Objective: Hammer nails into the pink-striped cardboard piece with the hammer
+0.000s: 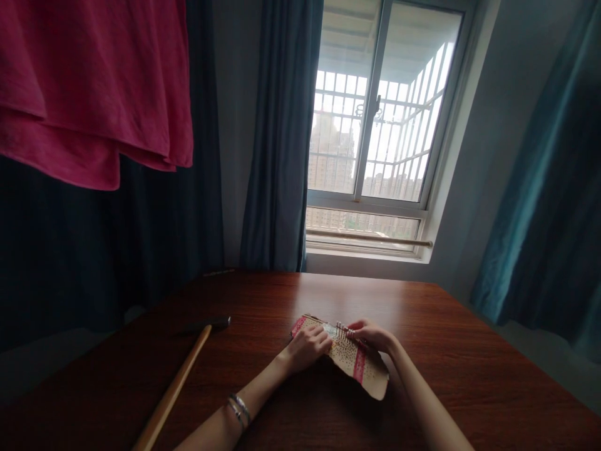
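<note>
A wooden table [422, 313] stands below a barred window [345, 131]. Over it, cardboard [345, 356] runs lengthwise far-left to near-right. Right hand [374, 336]: grip closed on far edge. Left hand [306, 348]: fingers curled against it; hold cannot be told.

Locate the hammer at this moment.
In the head view, the hammer lies on the wooden table at the left, left of the person's left forearm and its silver bangles.
</note>
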A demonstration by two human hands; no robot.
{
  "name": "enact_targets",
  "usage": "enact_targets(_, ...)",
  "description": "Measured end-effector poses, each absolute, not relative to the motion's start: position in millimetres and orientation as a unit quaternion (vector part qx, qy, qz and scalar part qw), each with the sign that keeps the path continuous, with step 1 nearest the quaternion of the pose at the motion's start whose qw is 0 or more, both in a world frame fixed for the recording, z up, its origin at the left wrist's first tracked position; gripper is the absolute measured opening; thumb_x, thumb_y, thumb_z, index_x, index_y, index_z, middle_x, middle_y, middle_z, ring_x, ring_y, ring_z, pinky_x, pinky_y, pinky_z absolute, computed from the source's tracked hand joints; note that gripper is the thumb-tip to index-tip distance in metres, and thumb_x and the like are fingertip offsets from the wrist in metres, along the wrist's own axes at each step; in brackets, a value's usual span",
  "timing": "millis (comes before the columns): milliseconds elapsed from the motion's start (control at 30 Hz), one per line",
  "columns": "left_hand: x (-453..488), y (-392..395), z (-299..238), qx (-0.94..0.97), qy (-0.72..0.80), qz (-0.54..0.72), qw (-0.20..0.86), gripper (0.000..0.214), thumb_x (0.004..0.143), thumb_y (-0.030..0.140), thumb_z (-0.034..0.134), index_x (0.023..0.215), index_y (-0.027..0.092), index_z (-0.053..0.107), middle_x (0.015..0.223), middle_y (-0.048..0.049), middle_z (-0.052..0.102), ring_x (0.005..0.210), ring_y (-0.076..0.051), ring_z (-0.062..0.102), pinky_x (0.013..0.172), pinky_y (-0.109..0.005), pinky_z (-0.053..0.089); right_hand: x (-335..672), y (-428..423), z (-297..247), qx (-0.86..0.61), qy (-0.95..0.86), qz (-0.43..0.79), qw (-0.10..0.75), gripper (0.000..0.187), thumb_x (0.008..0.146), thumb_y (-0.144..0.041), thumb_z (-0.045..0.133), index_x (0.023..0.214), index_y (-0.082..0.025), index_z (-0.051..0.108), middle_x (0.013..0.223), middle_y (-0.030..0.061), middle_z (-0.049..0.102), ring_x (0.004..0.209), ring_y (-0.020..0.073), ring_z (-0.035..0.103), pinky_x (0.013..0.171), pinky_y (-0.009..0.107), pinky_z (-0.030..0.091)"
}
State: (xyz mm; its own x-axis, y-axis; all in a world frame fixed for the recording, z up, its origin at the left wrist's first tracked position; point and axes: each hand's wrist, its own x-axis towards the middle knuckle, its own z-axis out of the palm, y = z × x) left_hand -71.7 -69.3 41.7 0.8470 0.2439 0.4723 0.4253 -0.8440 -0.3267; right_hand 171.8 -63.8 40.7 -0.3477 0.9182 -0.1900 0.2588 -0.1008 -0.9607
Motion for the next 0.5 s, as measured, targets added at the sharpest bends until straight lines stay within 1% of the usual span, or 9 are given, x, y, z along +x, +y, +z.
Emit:
enact_targets(67,-72.3,-68.8,40.9,-0.938,-0.18,-0.206,0.213,0.013,0.088,0.017,0.041,0.083,0.016,0.053,0.078,-0.0031,0.056,0.077,-0.016,0.051,0.07,-0.028,0.038,173.0,-66.2,39.3,-0.49,-0.588,0.567,0.303,0.032,0.06,-0.032,0.07,0.085,-0.011,0.069,0.067,0.0023,0.064,0.055,0.0093,0.051,0.051,0.02,0.037)
enact_targets(200,-72.9,-66.1,37.0,-0.942,-0.178,-0.201,0.203,0.011,0.086,0.019,0.044,0.086,0.017,0.054,0.078,-0.004,0.055,0.08,-0.017,0.052,0.071,-0.029,0.038,173.1,-70.3,39.0,-0.5,-0.563,0.571,0.327,0.036,0.059,-0.023,0.07,0.093,-0.013,0.067,0.061,0.0003,0.063,0.049,0.009,0.05,0.047,0.02,0.036)
enact_targets(333,-73.3,-64.4,37.0,-0.943,-0.203,-0.204,0.169,0.009,0.084,0.019,0.047,0.089,0.016,0.054,0.083,-0.0053,0.057,0.083,-0.018,0.052,0.074,-0.029,0.04,170.8,-75.9,40.1,-0.49,-0.548,0.576,0.357,0.031,0.058,-0.018,0.068,0.088,-0.012,0.069,0.069,0.0033,0.067,0.061,0.0134,0.058,0.057,0.023,0.043)
enact_targets(367,-73.7,-64.6,38.0,-0.943,-0.212,-0.203,0.156,0.011,0.082,0.02,0.049,0.092,0.016,0.053,0.086,-0.0057,0.057,0.085,-0.018,0.052,0.075,-0.029,0.04,171.9,-77.5,40.5,-0.489,-0.542,0.577,0.366,0.03,0.057,-0.017,0.068,0.087,-0.012,0.069,0.071,0.0044,0.068,0.064,0.0146,0.06,0.059,0.023,0.044)
enact_targets(500,-76.4,-68.3,42.8,-0.941,-0.25,-0.203,0.108,0.033,0.078,0.028,0.054,0.108,0.017,0.048,0.094,-0.0063,0.058,0.09,-0.02,0.052,0.076,-0.029,0.042,193.3,-83.0,40.6,-0.496,-0.515,0.573,0.401,0.031,0.056,-0.02,0.069,0.085,-0.009,0.069,0.077,0.0086,0.069,0.07,0.0187,0.063,0.066,0.028,0.048)
